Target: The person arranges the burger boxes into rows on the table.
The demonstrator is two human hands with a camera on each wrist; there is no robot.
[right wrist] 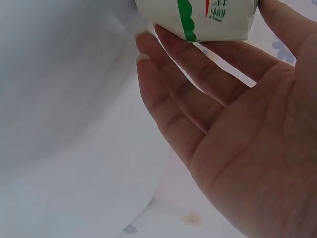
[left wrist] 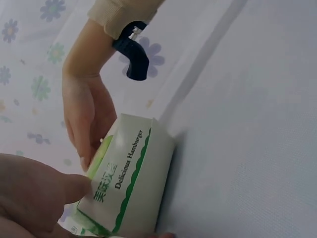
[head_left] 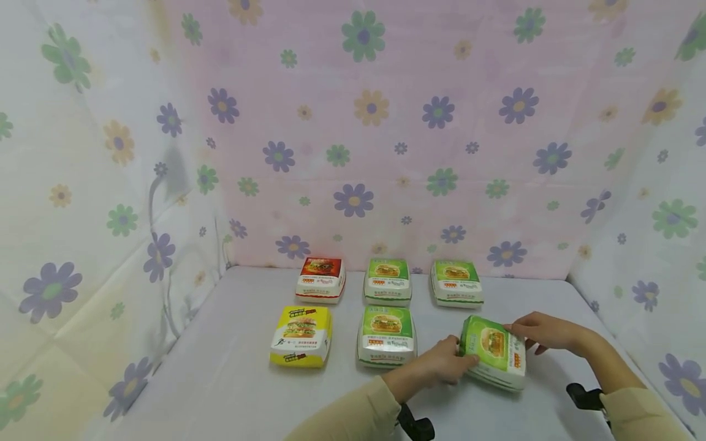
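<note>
A green-and-white hamburger box (head_left: pixel 493 352) sits turned at an angle at the front right, between both hands. My left hand (head_left: pixel 445 362) grips its left side; in the left wrist view the thumb presses the box's white wall (left wrist: pixel 131 163), lettered "Delicious Hamburger". My right hand (head_left: pixel 551 332) holds the far right corner. In the right wrist view, the thumb and fingers of the right hand (right wrist: pixel 237 109) meet the box's end (right wrist: pixel 208 20), the lower fingers reaching out below it. The box's underside is hidden.
Behind stand a red-topped box (head_left: pixel 322 280) and two green boxes, one in the middle (head_left: pixel 388 282) and one at right (head_left: pixel 456 283). A yellow box (head_left: pixel 301 337) and another green box (head_left: pixel 387 336) stand nearer. Flowered cloth (head_left: pixel 408 122) encloses the white table (head_left: pixel 220 380).
</note>
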